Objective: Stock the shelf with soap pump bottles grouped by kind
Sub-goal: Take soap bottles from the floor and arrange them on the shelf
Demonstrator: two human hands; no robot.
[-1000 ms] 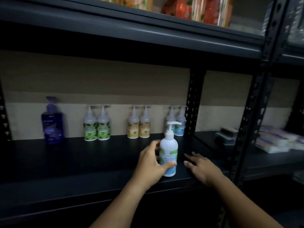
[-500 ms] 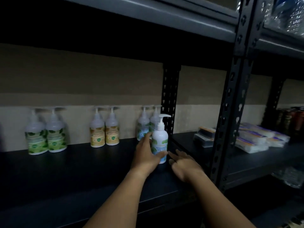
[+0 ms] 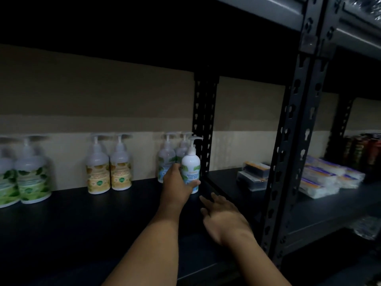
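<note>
Deeper onto the shelf (image 3: pixel 82 234) went the white pump bottle (image 3: pixel 191 168), gripped by the left hand (image 3: pixel 177 187), just before two blue-labelled bottles (image 3: pixel 167 159); right hand (image 3: pixel 223 218) lay flat, fingers spread.

Black perforated steel upright (image 3: pixel 288 162) stands at front, dividing two bays; a second upright (image 3: pixel 203 120) stands at the back. Beige backing board (image 3: pixel 103 96) lines the rear, lighter band along its lower part. Neighbouring bay to the right: dark flat boxes (image 3: pixel 252 175) stacked near the back upright; beside them, clear-wrapped white packs with orange and purple print (image 3: pixel 327 178), piled in a loose row. Far right, dark bottles or cans with red labels (image 3: pixel 365 147), too blurred to identify. Grey metal beam (image 3: pixel 274 9) overhead.
</note>
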